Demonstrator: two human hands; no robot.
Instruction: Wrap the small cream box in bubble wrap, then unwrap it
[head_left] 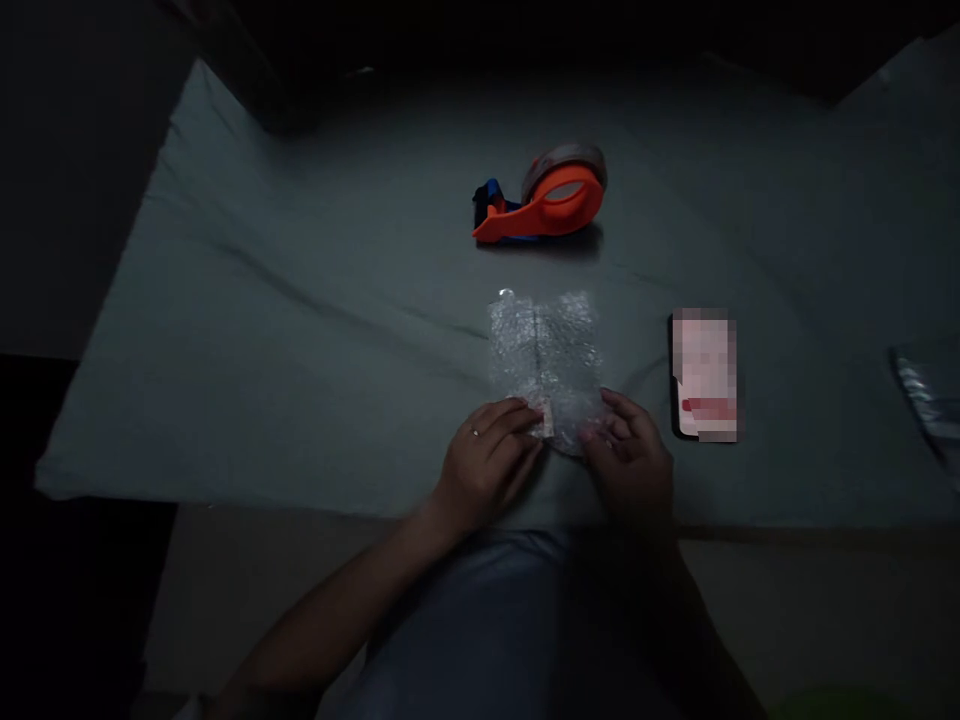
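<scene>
A clear sheet of bubble wrap (546, 345) lies on the cloth in front of me, with a crease or seam running down its middle. My left hand (491, 455), a ring on one finger, is closed at the wrap's lower left, fingers bent together. At its fingertips shows a small pale strip with faint markings (548, 417), partly covered; what it is I cannot tell. My right hand (634, 460) pinches the wrap's lower right edge between thumb and fingers.
An orange and blue tape dispenser (544, 205) with a roll of tape stands beyond the wrap. To the right lies a phone (705, 375) with a lit, blurred screen. Shiny plastic packaging (934, 395) sits at the far right. The table's front edge is close to my body; the room is dim.
</scene>
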